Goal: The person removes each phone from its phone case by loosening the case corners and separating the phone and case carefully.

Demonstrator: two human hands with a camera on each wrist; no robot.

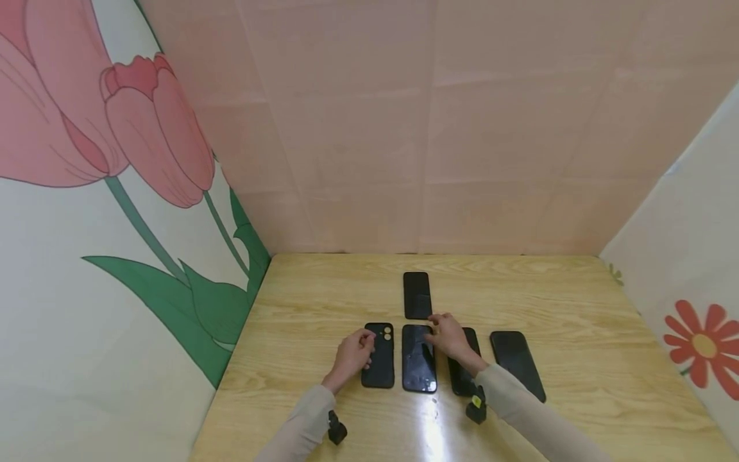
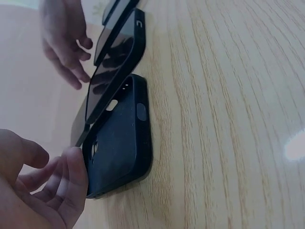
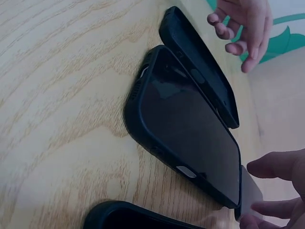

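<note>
An empty black phone case [image 1: 378,367] lies hollow side up, its camera cutouts at the far end. My left hand [image 1: 351,355] hovers at its left edge with loosely bent fingers; in the left wrist view the fingertips [image 2: 76,164] are right beside the case wall. To the right of the case lies a phone in a black case [image 1: 418,362], screen up and glossy. Over its upper right corner reaches my right hand [image 1: 451,337], thumb and fingers spread and nothing between them. Beyond them sits another dark phone [image 1: 417,292].
Partly under my right wrist is a black phone or case [image 1: 460,378]. Farther right lies another dark one [image 1: 518,364], slightly angled. The wooden table [image 1: 300,301] meets a pink wall covering [image 1: 358,160] at the back and flowered panels on both sides.
</note>
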